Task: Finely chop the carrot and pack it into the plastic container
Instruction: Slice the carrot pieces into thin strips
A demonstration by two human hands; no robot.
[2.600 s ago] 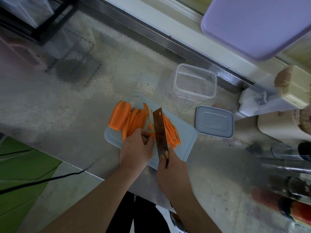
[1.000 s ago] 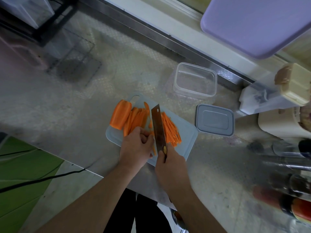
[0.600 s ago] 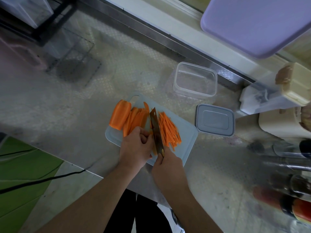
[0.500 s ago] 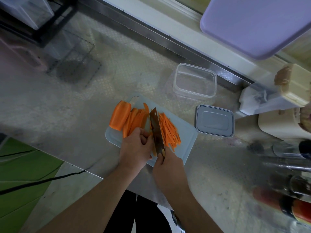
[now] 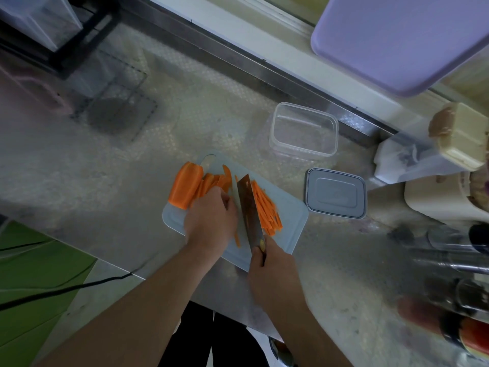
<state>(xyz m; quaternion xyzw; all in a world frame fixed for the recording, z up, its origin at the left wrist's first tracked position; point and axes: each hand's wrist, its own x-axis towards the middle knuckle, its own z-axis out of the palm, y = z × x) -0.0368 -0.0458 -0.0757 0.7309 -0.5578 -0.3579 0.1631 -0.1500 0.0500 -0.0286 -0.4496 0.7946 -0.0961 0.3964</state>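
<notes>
A pale blue cutting board (image 5: pixel 289 221) lies on the steel counter. At its left end sits a thick carrot chunk (image 5: pixel 185 188), with thin carrot slices (image 5: pixel 214 181) stacked beside it. My left hand (image 5: pixel 211 221) presses down on those slices with curled fingers. My right hand (image 5: pixel 272 271) grips the handle of a cleaver (image 5: pixel 248 210), whose blade stands edge-down just right of my left fingers. A pile of carrot strips (image 5: pixel 267 207) lies right of the blade. The clear plastic container (image 5: pixel 304 129) stands empty behind the board, and its grey lid (image 5: pixel 336 193) lies to the right.
A purple tray (image 5: pixel 397 41) leans at the upper right. White and beige appliances (image 5: pixel 436 160) and blurred bottles (image 5: pixel 455 287) crowd the right side. A wire rack (image 5: pixel 113 102) stands at the back left. The counter's front edge runs under my forearms.
The cleaver has kept chopping up and down, and its blade now stands a little further left. My left hand has slid left along the slices. One strip lies loose near the board's front.
</notes>
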